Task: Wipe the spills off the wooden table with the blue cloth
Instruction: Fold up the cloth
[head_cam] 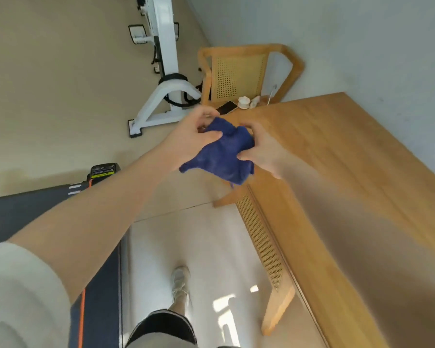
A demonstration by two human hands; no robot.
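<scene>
Above table edge (312, 156), blue cloth (219, 154) bunched mid-air btwn both hands: left hand (186, 139) & right hand (264, 151) pinching it, fingers curled in. Prob. still folding/prep stage; next: lower onto wood, w/ flat pressure. No spills discernible.

Beige floor (48, 96), pale wall (362, 33), cane-back wooden chair (239, 76), white exercise machine (163, 79), sunlight patches.

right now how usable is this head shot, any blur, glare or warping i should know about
Head view: motion blur softens both hands, left hand and right hand, gripping the crumpled blue cloth; wide-angle warping tilts the scene and bends the long wooden table; bright sun patches mark the pale floor; no spills can be made out on the tabletop.
</scene>
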